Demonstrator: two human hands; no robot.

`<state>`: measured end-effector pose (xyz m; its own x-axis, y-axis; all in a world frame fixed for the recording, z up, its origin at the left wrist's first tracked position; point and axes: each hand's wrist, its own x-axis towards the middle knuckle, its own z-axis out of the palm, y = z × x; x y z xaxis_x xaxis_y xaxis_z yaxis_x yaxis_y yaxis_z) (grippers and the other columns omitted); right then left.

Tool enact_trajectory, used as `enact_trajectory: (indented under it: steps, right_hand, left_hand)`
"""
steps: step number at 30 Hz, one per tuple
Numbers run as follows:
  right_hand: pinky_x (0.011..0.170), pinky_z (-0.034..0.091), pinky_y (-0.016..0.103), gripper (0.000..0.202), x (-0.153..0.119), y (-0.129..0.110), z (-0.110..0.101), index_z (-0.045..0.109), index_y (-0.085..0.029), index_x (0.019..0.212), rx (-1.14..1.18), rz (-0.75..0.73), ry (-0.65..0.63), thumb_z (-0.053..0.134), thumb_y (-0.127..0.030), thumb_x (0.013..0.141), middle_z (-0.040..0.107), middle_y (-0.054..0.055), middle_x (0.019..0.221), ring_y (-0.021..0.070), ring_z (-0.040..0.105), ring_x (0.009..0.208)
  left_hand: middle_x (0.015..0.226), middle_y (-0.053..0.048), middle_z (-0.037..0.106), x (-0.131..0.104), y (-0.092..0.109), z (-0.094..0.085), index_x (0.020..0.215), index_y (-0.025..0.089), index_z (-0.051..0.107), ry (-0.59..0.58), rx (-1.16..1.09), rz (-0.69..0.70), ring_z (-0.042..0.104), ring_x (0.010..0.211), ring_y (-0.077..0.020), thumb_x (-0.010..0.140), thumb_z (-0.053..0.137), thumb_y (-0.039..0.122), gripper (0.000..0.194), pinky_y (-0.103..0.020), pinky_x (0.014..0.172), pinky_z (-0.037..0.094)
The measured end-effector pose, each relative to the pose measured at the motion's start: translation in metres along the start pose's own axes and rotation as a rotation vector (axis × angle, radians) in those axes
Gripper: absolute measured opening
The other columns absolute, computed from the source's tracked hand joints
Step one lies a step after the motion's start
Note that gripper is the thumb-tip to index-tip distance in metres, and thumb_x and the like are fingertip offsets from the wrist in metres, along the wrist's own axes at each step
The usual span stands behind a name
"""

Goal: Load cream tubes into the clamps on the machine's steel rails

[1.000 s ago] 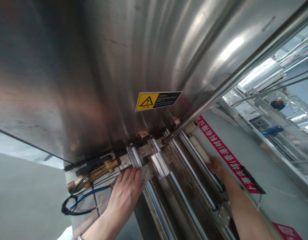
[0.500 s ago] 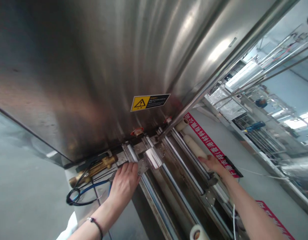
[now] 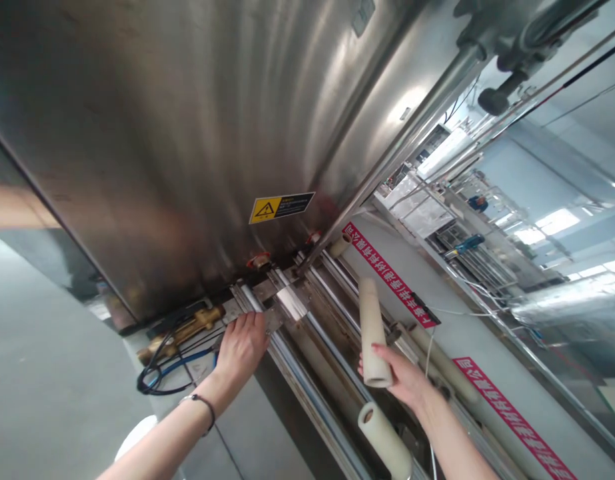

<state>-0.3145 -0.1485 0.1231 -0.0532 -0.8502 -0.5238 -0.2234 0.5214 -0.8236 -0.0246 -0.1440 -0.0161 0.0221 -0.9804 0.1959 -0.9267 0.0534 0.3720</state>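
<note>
The head camera looks up along a tall brushed stainless-steel machine panel (image 3: 197, 133) with a yellow-and-black warning label (image 3: 281, 207) near its lower edge. The likeliest trouble lies with the cream-coloured cylindrical tube (image 3: 373, 330): the right hand (image 3: 402, 380) grips it only at its lower end, so the long free end stands up and could swing into the polished chrome guide rods (image 3: 307, 387) or slip from the fingers, judging by how little of it is enclosed. A second cream tube (image 3: 384, 440) lies loose just below that hand and looks liable to roll if knocked. The left hand (image 3: 242, 343) sits close to the small shiny metal clamp block (image 3: 291, 303) on the rods, where fingers could be pinched if the carriage shifts.

The right hand is curled shut around the tube's base, thumb over the front. The left hand is flat and mostly spread, fingers resting on the metal bracket beside the rods, clamped on nothing. A brass fitting (image 3: 187, 328) with looped black and blue cables (image 3: 160, 377) lies just left of it.
</note>
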Motion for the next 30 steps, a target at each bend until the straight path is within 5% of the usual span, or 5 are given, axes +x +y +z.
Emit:
enact_trajectory:
  steps: [5, 10, 16, 26, 30]
  right_hand:
    - [0.077, 0.049, 0.033, 0.063, -0.028, 0.052, 0.017, 0.046, -0.019, 0.116, -0.259, -0.196, 0.160, 0.074, -0.036, 0.063, 0.062, 0.007, 0.098, 0.0231, 0.059, 0.088]
    - [0.080, 0.049, 0.035, 0.062, -0.039, 0.079, 0.031, 0.042, -0.016, 0.113, -0.549, -0.335, 0.389, 0.070, -0.036, 0.061, 0.062, 0.009, 0.098, 0.0252, 0.059, 0.088]
    - [0.079, 0.049, 0.030, 0.053, -0.047, 0.091, 0.048, 0.045, -0.017, 0.110, -0.582, -0.423, 0.418, 0.064, -0.033, 0.063, 0.063, 0.008, 0.099, 0.0238, 0.060, 0.089]
    - [0.079, 0.048, 0.032, 0.051, -0.018, 0.097, 0.074, 0.049, -0.015, 0.115, -0.938, -0.236, 0.391, 0.060, -0.033, 0.068, 0.064, 0.013, 0.103, 0.0284, 0.061, 0.095]
    - [0.074, 0.048, 0.030, 0.051, -0.009, 0.091, 0.079, 0.048, -0.017, 0.117, -1.002, -0.215, 0.285, 0.060, -0.032, 0.070, 0.065, 0.012, 0.102, 0.0274, 0.062, 0.094]
  left_hand:
    - [0.095, -0.015, 0.058, 0.003, -0.005, 0.000, 0.098, 0.008, 0.052, -0.007, 0.001, -0.013, 0.052, 0.094, -0.0298, 0.081, 0.050, 0.021, 0.021, -0.038, 0.081, 0.041]
    - [0.098, -0.016, 0.058, 0.008, -0.015, 0.007, 0.099, 0.008, 0.053, -0.028, 0.002, -0.023, 0.051, 0.096, -0.0311, 0.080, 0.054, 0.023, 0.024, -0.040, 0.082, 0.041]
    - [0.097, -0.015, 0.057, 0.011, -0.021, 0.010, 0.100, 0.008, 0.053, -0.016, -0.005, -0.013, 0.052, 0.096, -0.0308, 0.081, 0.054, 0.025, 0.026, -0.040, 0.081, 0.042]
    - [0.103, -0.016, 0.057, 0.025, -0.031, -0.010, 0.103, 0.006, 0.052, -0.094, -0.023, -0.096, 0.051, 0.100, -0.0310, 0.078, 0.058, 0.022, 0.030, -0.039, 0.083, 0.043]
    - [0.105, -0.016, 0.057, 0.027, -0.036, -0.008, 0.105, 0.005, 0.052, -0.098, -0.046, -0.109, 0.050, 0.102, -0.0318, 0.078, 0.059, 0.023, 0.033, -0.040, 0.085, 0.043]
